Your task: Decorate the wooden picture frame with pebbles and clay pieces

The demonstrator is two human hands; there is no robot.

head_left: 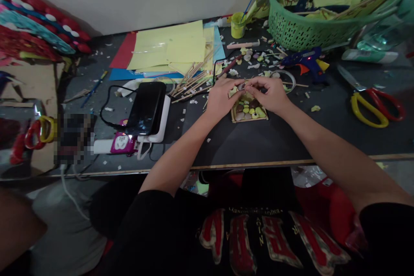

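Observation:
A shallow wooden-edged tray [249,120] lies on the dark table, filled with grey, brown and yellow-green pebbles [247,111]. Over its far side my two hands meet at the fingertips. My left hand [222,97] is closed, with a small grey pebble [240,87] between thumb and fingers. Beside it, my right hand [271,95] is pinched, its fingertips at the same pebble; whatever else it grips is too small to make out. The far part of the tray is hidden by my fingers.
Behind are wooden sticks [194,78], loose stones [249,54], a blue glue gun [305,61] and a green basket [299,32]. Scissors [368,110] lie right; a black phone [147,108] on a white charger stands left. Another person's leg [64,220] shows lower left.

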